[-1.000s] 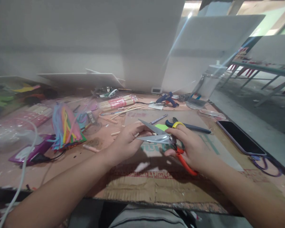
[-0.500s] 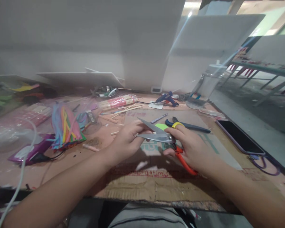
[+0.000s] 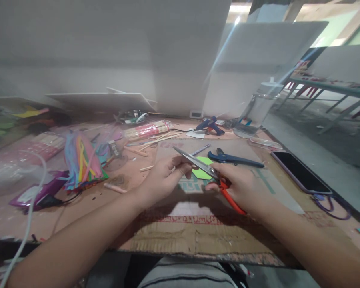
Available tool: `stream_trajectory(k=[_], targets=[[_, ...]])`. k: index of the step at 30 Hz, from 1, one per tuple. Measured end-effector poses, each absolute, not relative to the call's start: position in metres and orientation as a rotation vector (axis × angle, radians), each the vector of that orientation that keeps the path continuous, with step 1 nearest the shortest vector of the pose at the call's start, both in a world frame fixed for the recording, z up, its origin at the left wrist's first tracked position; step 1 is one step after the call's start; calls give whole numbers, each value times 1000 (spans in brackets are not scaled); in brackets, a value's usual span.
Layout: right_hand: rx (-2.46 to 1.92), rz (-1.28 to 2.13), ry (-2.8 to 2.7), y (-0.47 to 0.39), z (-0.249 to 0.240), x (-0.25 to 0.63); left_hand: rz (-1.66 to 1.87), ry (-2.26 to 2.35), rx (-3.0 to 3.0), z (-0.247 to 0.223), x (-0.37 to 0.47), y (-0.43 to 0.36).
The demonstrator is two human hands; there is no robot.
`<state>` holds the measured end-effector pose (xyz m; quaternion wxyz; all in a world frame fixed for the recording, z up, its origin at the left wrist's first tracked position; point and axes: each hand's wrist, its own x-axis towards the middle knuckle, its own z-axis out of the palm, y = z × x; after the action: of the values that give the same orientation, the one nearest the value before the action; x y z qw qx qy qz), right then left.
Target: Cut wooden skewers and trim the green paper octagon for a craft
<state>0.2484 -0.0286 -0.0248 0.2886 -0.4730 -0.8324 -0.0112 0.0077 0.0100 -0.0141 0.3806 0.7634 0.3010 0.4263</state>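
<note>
My right hand [image 3: 238, 184] grips a pair of scissors [image 3: 204, 166] by the red-orange handle. The blades are closed together and point up and left. The scissor tip passes just above the fingers of my left hand [image 3: 163, 176], which are pinched together. Whatever small thing sits between those fingers is too hidden to make out. Beneath the blades, a bright green hexagonal piece [image 3: 202, 172] lies on the pale sheet [image 3: 288, 202]. A pen [image 3: 201, 150] and a dark blue plier-like cutter [image 3: 237, 158] lie just beyond.
Cardboard [image 3: 168, 238] covers the table's front. On the right are a phone [image 3: 301, 172] and a clear water jug [image 3: 259, 110]. A blue glue gun [image 3: 210, 126] and packed sticks [image 3: 148, 130] lie behind. Colourful strips [image 3: 84, 160] and a white cable [image 3: 33, 196] are left.
The scissor blades, spread apart before, have come together. A yellow handle loop by my right hand is now out of sight. More of the green piece shows.
</note>
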Motion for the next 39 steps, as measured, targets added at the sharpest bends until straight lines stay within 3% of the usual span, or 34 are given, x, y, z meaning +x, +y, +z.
stream_trajectory(k=[11,21,39], targets=[[-1330,178,-2036,-19,-25,261,1157,678,1755,-8,9,8],[-1089,-129,-2229,-23,-16,252,1213,786,1812,-5,6,7],[-1086,-120,-2274,-27,-14,250,1178,802,1964,-2,5,1]])
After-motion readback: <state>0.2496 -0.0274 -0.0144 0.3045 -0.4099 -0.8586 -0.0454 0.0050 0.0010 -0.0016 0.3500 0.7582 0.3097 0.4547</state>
